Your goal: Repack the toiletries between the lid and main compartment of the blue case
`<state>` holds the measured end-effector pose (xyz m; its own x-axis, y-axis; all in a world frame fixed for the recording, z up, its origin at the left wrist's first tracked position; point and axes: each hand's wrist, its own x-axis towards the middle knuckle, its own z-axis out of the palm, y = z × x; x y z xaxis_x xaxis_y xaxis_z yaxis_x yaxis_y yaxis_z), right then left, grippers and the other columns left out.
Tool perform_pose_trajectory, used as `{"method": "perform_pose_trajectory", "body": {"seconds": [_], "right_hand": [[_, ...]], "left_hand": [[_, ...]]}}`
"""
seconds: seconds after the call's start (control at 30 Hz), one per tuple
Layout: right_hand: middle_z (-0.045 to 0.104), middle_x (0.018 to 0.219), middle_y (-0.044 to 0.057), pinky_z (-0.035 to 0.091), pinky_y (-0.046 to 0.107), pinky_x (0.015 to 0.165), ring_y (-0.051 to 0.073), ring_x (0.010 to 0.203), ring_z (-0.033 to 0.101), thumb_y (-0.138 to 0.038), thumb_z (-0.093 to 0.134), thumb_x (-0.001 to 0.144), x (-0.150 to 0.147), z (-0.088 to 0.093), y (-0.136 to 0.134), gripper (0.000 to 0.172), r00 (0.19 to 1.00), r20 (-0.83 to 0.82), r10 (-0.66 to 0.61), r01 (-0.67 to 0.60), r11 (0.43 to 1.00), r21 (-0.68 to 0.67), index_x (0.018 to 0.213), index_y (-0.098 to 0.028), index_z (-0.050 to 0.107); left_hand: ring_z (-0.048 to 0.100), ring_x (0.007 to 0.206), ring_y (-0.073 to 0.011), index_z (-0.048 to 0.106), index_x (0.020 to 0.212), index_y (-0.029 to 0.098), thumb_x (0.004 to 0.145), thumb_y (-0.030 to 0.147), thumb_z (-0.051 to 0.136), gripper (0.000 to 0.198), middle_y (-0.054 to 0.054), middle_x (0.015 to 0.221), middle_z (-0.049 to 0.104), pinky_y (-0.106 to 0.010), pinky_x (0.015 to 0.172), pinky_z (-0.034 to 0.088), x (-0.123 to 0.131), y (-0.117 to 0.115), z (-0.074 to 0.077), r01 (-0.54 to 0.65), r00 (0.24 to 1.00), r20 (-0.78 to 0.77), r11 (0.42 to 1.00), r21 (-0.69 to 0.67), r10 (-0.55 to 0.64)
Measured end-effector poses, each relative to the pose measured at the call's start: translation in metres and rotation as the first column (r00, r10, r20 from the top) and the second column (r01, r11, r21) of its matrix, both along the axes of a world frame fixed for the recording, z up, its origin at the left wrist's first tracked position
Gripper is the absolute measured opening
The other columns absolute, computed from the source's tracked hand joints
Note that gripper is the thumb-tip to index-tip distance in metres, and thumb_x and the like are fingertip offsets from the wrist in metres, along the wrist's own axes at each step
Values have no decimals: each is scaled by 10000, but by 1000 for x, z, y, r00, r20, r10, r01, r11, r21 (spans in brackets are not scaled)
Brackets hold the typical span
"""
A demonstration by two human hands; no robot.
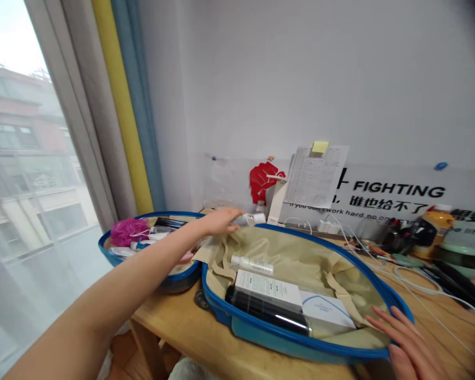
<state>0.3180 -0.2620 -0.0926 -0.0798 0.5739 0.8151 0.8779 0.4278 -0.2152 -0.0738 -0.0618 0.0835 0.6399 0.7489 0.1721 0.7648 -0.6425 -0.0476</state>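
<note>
A blue suitcase lies spread open on the wooden table, its two halves side by side. Above the far rim, near where the halves meet, my left hand is closed around a clear bottle with a white cap. My right hand rests at the near right corner of the right half, fingers extended over the blue rim. Inside that half are a small white bottle, a white printed box, a second white box with a blue line and a glossy black cylinder.
A magenta bath puff and several toiletries fill the left half, partly behind my arm. Cables, an orange-yellow bottle and a green-lidded container stand at the right. A white lamp and papers are behind.
</note>
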Motion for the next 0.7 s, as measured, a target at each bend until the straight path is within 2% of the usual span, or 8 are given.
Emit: {"method": "perform_pose_trajectory", "body": {"seconds": [0.1, 0.23, 0.37, 0.47, 0.7], "right_hand": [[623, 1220, 60, 399, 516, 1009, 300, 1272, 461, -309, 391, 902, -7, 7, -3, 321, 1000, 19, -17, 17, 1000, 19, 1107, -251, 631], [624, 1216, 64, 438, 497, 965, 293, 1250, 488, -293, 385, 907, -13, 14, -6, 313, 999, 31, -40, 39, 998, 39, 1104, -251, 624], [621, 1225, 72, 453, 498, 956, 299, 1246, 493, -311, 387, 902, -13, 14, -7, 327, 998, 26, -53, 52, 998, 32, 1111, -243, 631], [629, 1213, 76, 452, 514, 957, 311, 1246, 491, -327, 392, 899, -10, 11, -6, 333, 998, 25, -54, 54, 998, 24, 1096, -242, 646], [604, 1247, 77, 426, 540, 968, 311, 1280, 452, -286, 383, 901, -4, 5, -4, 335, 998, 52, -34, 33, 999, 14, 1152, -249, 603]], "left_hand": [[518, 1207, -190, 421, 1332, 231, 834, 327, 575, 530, -58, 1356, 529, -268, 998, 395, 39, 3, -15, 61, 995, -69, 991, -121, -69], [579, 1112, -224, 431, 1325, 214, 800, 326, 638, 576, -91, 1271, 590, -329, 933, 453, 65, 11, -37, 6, 986, -159, 973, -230, -44], [596, 1021, -210, 509, 1238, 180, 849, 379, 601, 447, -95, 1184, 600, -416, 889, 491, 75, 16, -55, -56, 974, -228, 953, -299, -15], [584, 1018, -199, 528, 1205, 172, 886, 383, 554, 383, -84, 1178, 578, -434, 879, 502, 77, 17, -66, -62, 969, -247, 941, -332, -24], [567, 1059, -212, 523, 1215, 176, 886, 371, 557, 384, -89, 1220, 555, -443, 894, 498, 77, 23, -74, -32, 971, -234, 931, -363, -58]]}}
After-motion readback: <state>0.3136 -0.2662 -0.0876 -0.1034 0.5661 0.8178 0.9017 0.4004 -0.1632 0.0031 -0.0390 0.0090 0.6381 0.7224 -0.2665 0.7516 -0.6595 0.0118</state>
